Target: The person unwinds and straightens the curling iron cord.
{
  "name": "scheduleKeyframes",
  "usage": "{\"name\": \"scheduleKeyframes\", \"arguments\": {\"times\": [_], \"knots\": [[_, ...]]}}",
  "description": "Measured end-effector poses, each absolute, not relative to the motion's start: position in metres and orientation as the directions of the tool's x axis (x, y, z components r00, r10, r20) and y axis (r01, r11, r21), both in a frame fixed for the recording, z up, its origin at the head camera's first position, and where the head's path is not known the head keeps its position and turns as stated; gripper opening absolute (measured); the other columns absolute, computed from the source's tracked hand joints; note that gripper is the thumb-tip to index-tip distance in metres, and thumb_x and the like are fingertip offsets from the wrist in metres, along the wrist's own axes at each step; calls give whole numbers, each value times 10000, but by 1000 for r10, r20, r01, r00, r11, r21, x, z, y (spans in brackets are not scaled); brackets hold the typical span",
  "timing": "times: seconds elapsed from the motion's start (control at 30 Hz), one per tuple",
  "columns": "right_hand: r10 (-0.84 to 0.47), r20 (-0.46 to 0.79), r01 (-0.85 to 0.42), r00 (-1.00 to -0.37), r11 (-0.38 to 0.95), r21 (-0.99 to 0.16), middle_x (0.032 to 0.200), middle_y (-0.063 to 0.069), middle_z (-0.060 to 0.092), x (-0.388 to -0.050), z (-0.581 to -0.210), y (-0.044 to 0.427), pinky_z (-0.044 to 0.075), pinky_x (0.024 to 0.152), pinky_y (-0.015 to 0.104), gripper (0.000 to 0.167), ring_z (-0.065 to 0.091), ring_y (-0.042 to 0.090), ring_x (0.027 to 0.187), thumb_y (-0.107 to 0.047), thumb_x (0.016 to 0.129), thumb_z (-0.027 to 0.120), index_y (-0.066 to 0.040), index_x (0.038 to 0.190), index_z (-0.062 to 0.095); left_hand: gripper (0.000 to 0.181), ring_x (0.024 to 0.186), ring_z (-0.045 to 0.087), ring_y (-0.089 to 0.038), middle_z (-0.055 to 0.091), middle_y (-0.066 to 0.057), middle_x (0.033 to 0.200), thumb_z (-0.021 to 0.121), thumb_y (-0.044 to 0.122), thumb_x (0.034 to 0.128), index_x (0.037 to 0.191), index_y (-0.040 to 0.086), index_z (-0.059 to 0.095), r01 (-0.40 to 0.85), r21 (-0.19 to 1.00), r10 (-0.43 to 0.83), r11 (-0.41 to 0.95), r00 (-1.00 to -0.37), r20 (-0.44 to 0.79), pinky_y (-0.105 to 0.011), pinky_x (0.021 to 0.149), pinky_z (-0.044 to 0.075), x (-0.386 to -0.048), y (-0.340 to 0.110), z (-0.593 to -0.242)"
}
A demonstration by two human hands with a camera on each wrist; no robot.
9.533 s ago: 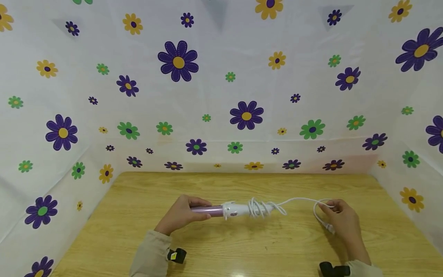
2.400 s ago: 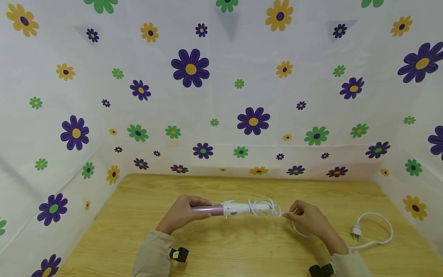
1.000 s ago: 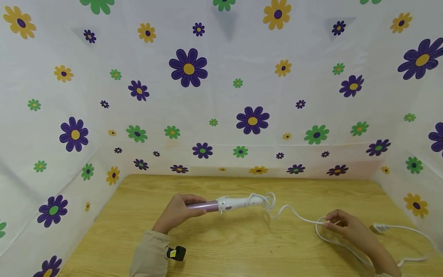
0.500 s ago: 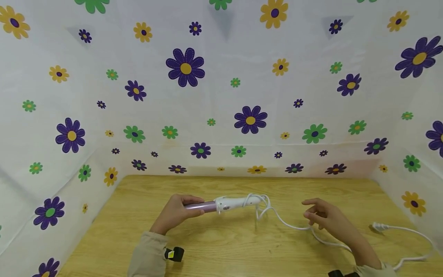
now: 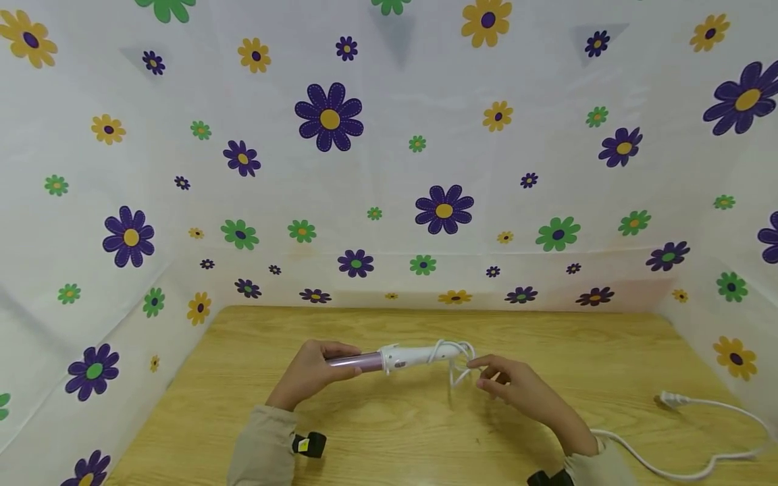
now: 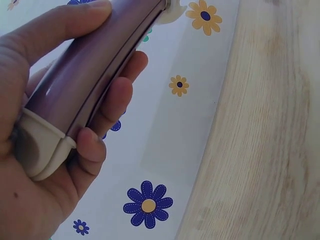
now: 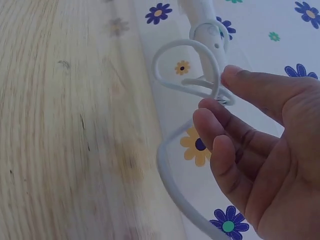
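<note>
A curling iron with a purple barrel and a white handle is held in the air above the table, slightly tilted. My left hand grips the barrel; the left wrist view shows fingers curled round it and its pale end cap against the palm. White cord hangs in loose loops about the handle's far end. My right hand is at these loops with fingers slightly bent. In the right wrist view the cord passes by the fingertips, which stand apart; whether they touch it I cannot tell.
The cord's free part runs along the right side of the wooden table to a white two-pin plug. White flower-print sheets stand behind and at both sides. Black wrist cameras sit at the sleeves.
Several cord turns have come off the handle, and the plug end now lies on the table. My right hand let go of the cord farther right and moved left to the loops. My left hand kept its grip.
</note>
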State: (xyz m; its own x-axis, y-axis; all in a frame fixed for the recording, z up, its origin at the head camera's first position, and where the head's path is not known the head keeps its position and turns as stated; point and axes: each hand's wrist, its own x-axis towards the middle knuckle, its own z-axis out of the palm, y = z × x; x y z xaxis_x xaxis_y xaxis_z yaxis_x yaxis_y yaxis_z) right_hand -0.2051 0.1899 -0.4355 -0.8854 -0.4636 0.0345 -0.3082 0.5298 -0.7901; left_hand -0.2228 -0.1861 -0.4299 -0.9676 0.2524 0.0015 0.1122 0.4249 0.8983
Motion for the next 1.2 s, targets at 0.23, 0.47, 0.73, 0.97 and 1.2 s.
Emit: {"name": "scheduleKeyframes", "arguments": {"times": [0.23, 0.47, 0.73, 0.97, 1.2], "knots": [[-503, 57, -366, -863, 543, -756, 958, 83, 665, -206, -437, 187, 494, 604, 238, 319, 615, 127, 721, -194, 961, 586, -71, 1255, 614, 361, 871, 660, -188, 715, -122, 1078, 820, 294, 754, 1055, 110, 743, 109, 895, 256, 433, -967, -6, -314, 739, 548, -224, -185, -431], [-541, 10, -362, -841, 549, -753, 919, 53, 653, -206, -439, 175, 481, 599, 235, 256, 586, 116, 702, -164, 959, 587, -81, 1195, 641, 371, 883, 659, -186, 709, -141, 1099, 815, 274, 763, 1071, 84, 736, 115, 898, 275, 424, -961, -7, -315, 746, 548, -221, -181, -429], [-460, 80, -375, -884, 598, -708, 869, -12, 653, -203, -442, 189, 465, 627, 214, 179, 537, -2, 711, -228, 919, 650, -65, 994, 641, 378, 886, 661, -187, 707, -143, 1104, 815, 276, 764, 1078, 82, 733, 116, 899, 273, 422, -962, -4, -317, 749, 547, -221, -181, -427], [-276, 92, -278, -957, 773, -571, 842, -39, 655, -206, -437, 210, 442, 600, 221, 123, 561, 63, 722, -207, 896, 674, -125, 953, 603, 370, 874, 655, -180, 712, -131, 1094, 812, 293, 768, 1070, 95, 736, 124, 897, 275, 425, -961, 2, -294, 733, 536, -223, -184, -430], [-204, 256, -309, -945, 814, -492, 828, -62, 676, -207, -437, 215, 424, 578, 239, 125, 623, 120, 751, -178, 869, 708, -163, 899, 588, 372, 892, 658, -192, 707, -142, 1113, 818, 268, 760, 1080, 95, 737, 139, 885, 294, 445, -956, 3, -322, 750, 539, -222, -183, -426]]}}
